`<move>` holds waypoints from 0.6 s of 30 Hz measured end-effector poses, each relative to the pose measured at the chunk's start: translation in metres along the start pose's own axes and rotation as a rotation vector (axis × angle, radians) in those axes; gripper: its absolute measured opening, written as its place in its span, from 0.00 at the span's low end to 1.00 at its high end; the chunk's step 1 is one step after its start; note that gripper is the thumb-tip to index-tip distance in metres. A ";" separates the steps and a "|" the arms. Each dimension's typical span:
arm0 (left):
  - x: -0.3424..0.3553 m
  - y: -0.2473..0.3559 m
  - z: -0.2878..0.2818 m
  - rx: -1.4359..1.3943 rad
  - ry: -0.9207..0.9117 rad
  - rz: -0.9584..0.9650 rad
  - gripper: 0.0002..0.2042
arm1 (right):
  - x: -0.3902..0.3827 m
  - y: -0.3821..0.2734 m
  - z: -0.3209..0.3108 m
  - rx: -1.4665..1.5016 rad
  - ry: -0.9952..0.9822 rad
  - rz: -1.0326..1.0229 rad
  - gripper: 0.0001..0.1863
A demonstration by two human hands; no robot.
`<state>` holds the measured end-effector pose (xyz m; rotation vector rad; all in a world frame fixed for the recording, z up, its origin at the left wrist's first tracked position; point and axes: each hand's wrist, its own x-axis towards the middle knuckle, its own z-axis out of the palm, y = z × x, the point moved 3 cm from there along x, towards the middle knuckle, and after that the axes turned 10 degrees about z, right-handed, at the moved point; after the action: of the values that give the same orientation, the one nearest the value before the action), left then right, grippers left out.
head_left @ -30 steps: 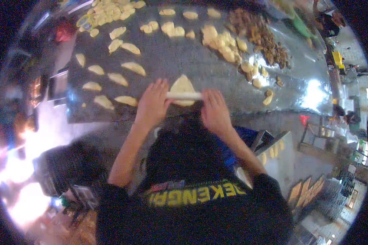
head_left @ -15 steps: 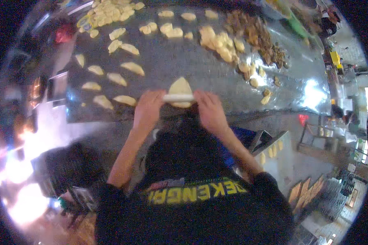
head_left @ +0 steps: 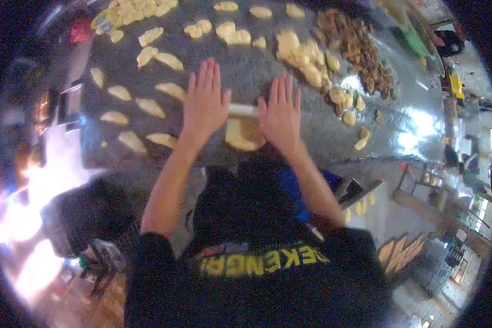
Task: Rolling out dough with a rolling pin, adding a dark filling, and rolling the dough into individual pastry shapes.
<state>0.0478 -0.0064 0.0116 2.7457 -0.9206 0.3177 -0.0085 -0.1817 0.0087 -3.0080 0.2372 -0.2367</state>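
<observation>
My left hand (head_left: 205, 104) and my right hand (head_left: 279, 112) lie flat over the two ends of a pale rolling pin (head_left: 242, 110), fingers stretched out toward the far side of the metal table. The pin rests at the far part of a flattened piece of dough (head_left: 243, 139), whose near portion shows between my wrists. Part of the pin is hidden under my hands. Folded dough crescents (head_left: 150, 106) lie in loose rows just left of my left hand.
A dough-piece pile (head_left: 139, 10) sits back left, more dough lumps (head_left: 300, 60) and brown pieces (head_left: 355, 49) back right, on the metal table (head_left: 410, 104). A tray of pastries (head_left: 361, 205) stands lower right. Bright glare fills the lower left.
Both hands and the pin have moved away from my body over the dough. My fingers have straightened from a bent grip at the pin's ends, exposing the dough's near part.
</observation>
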 end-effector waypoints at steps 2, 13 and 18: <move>0.031 -0.015 0.010 0.048 0.043 0.024 0.32 | 0.036 0.003 0.005 0.047 0.182 0.008 0.32; -0.044 0.010 -0.025 -0.484 0.094 0.181 0.23 | -0.018 0.041 -0.014 0.074 -0.274 -0.313 0.30; -0.095 0.035 -0.035 -0.437 -0.140 0.178 0.21 | -0.049 0.059 -0.048 -0.114 0.174 0.053 0.27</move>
<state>-0.0521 0.0295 0.0239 2.3135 -1.1202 -0.0473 -0.0730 -0.2359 0.0410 -3.0894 0.3570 -0.4966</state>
